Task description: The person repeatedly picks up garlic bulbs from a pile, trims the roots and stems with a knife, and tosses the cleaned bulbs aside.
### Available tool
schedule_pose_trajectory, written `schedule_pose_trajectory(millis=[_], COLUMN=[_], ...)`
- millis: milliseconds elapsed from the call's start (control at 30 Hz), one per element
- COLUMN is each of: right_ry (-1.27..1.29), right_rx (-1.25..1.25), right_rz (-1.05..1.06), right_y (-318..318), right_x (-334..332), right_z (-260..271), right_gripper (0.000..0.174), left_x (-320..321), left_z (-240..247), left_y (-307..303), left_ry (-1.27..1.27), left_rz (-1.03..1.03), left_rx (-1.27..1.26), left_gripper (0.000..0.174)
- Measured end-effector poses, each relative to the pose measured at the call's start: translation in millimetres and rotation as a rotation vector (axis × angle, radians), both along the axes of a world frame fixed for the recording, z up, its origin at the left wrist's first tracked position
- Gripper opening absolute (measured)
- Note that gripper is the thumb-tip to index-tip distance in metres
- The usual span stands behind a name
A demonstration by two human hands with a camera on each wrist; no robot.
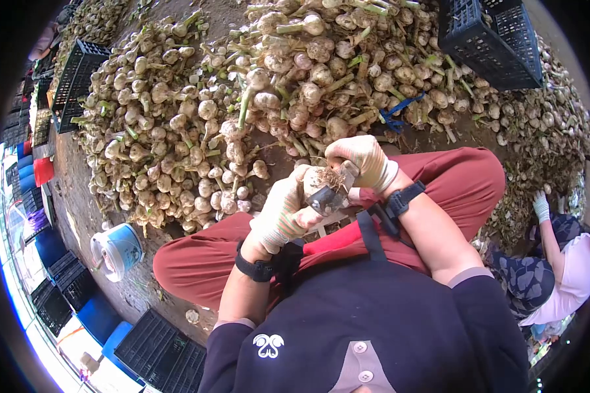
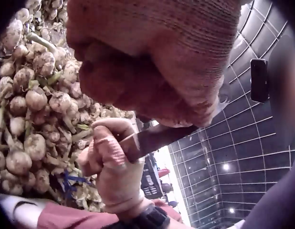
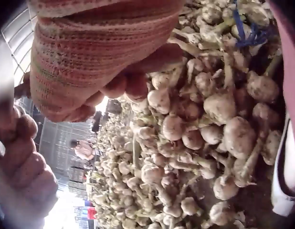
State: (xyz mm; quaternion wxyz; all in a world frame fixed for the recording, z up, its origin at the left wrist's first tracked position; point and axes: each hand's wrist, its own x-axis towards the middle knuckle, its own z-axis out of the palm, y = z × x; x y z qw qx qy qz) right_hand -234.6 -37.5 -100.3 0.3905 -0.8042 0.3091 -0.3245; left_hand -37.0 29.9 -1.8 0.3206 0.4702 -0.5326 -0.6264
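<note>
Round whitish garlic bulb with shaggy brown roots in left grip, fingers curled round it; right grip clamped on flat-bladed knife, blade beside roots; pale green-stemmed garlic heap beyond both grips; white-and-blue bucket well left of left grip

Head view: bright, fisheye bend, black vignetted corners, left edge blown out with blue-purple fringing; garlic fairly crisp. Left wrist: dimmer, left hand shadowed underneath, two glare spots lower right, blurry shape at right edge. Right wrist: hazy, lower left overexposed, knife blurred at left edge.
</note>
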Motion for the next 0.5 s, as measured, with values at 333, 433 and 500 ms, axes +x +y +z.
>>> schedule_pose_trajectory(millis=[333, 433, 500], right_ry=[-0.154, -0.234, -0.220], right_rx=[0.672, 0.771, 0.929], right_rz=[-0.237, -0.234, -0.284], right_y=[-6, -2, 5], right_x=[9, 7, 7], right_z=[40, 47, 46], right_gripper=[0.003, 0.005, 0.004], left_x=[22, 10, 4], left_z=[11, 14, 20], left_y=[-4, -11, -14], left_ry=[0.378, 0.490, 0.668], left_rz=[0.350, 0.453, 0.586], left_rx=[0.151, 0.053, 0.065], left_gripper=[0.055, 0.048, 0.042])
